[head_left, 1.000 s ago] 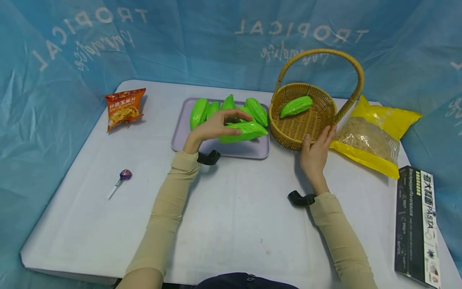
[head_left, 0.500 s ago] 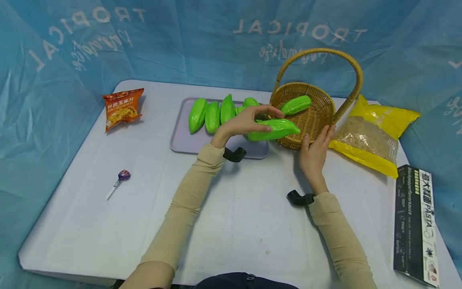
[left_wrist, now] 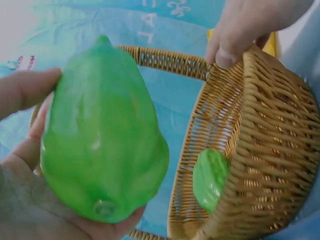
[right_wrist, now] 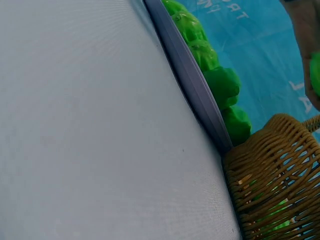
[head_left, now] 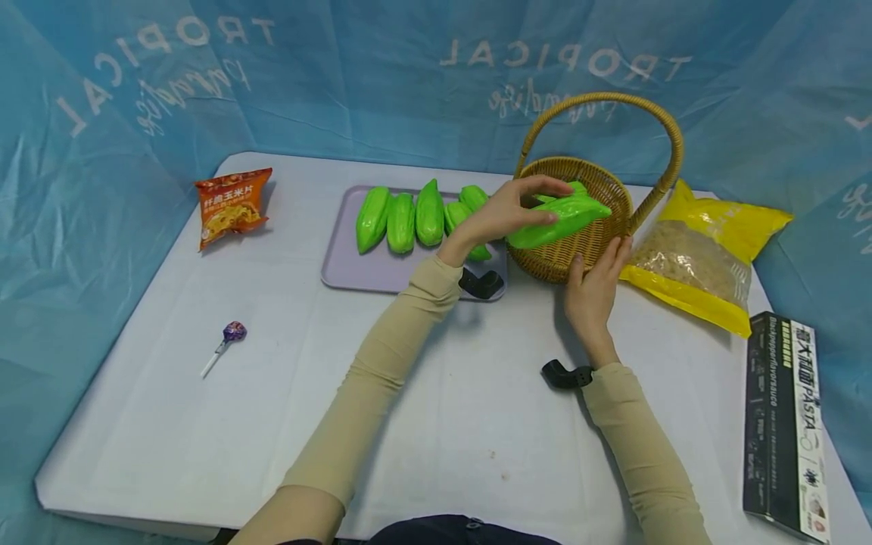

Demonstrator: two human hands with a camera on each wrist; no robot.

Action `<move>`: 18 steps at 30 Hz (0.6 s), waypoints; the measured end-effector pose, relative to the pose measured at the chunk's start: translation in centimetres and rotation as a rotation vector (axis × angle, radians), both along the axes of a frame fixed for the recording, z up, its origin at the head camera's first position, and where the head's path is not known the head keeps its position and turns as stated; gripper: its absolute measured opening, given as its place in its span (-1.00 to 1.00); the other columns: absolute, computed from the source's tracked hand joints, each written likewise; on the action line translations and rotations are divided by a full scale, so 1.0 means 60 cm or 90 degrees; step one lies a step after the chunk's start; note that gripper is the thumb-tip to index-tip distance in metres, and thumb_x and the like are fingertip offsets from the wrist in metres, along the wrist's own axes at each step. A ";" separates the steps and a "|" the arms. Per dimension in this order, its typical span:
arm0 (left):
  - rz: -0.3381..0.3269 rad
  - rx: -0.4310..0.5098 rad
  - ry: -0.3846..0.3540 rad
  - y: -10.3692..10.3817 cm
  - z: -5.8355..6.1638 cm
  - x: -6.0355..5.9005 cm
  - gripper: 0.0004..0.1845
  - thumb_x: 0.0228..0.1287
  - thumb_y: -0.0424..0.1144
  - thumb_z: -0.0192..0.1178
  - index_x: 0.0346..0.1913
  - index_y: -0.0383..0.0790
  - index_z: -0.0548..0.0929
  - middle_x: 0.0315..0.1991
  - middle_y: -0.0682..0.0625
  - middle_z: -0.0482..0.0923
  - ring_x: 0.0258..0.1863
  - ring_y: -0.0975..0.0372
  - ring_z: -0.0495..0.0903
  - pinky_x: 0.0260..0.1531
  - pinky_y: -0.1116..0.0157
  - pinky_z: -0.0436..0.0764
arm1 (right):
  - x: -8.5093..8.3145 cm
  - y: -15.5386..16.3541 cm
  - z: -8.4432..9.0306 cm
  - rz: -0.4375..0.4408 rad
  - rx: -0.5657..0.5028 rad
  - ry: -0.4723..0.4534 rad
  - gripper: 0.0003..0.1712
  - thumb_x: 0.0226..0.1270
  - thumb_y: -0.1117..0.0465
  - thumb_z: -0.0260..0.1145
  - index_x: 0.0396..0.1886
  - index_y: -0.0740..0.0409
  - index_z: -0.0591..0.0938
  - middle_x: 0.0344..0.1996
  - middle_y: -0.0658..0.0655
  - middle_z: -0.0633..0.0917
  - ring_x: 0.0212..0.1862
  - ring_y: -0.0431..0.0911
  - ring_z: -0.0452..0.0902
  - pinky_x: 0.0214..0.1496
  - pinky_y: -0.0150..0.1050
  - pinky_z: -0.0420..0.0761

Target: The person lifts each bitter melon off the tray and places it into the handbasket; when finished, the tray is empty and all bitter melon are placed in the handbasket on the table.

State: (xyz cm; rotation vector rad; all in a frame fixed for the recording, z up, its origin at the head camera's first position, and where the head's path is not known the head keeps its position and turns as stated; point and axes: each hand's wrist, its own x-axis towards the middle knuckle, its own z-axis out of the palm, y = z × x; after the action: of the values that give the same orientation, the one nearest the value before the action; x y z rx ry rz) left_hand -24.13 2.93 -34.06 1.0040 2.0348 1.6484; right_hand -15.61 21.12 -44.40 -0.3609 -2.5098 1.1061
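Note:
In the head view, my left hand (head_left: 512,212) holds a bright green, ridged, pointed gourd-like fruit (head_left: 562,219) above the near left part of the wicker basket (head_left: 531,261). The thumb and fingers lie along opposite sides of this fruit (left_wrist: 102,135) in the left wrist view. My right hand (head_left: 594,299) grips the basket's near right rim by the foot of the handle. Another such fruit (left_wrist: 209,180) lies inside the basket, mostly covered in the head view. Several more fruits (head_left: 400,223) rest on a lilac tray (head_left: 368,278), left of the basket.
A yellow bag (head_left: 708,253) lies right of the basket, with a black pasta box (head_left: 783,424) nearer the front. An orange snack bag (head_left: 234,206) and a lollipop (head_left: 228,341) are on the table's left. A blue curtain (head_left: 381,83) stands behind.
My left hand has carried its fruit rightward from over the tray to above the basket, and the fruit's tip has tilted upward. My right hand has stayed at the basket's rim.

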 end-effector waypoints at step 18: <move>0.150 -0.157 -0.026 0.084 0.027 -0.049 -0.51 0.36 -0.18 0.20 0.33 -0.06 0.45 0.29 0.05 0.46 0.25 0.25 0.44 0.11 0.40 0.49 | -0.001 -0.001 0.001 -0.006 0.000 0.000 -0.18 0.52 0.05 -0.05 0.53 0.38 -0.13 0.56 0.26 -0.25 0.58 0.04 -0.36 0.51 0.05 0.12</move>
State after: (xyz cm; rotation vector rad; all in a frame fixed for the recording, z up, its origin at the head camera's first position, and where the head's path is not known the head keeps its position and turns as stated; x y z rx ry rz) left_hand -27.06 7.97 -32.45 0.6635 2.3311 1.4601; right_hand -15.66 21.09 -44.34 -0.3716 -2.5060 1.1030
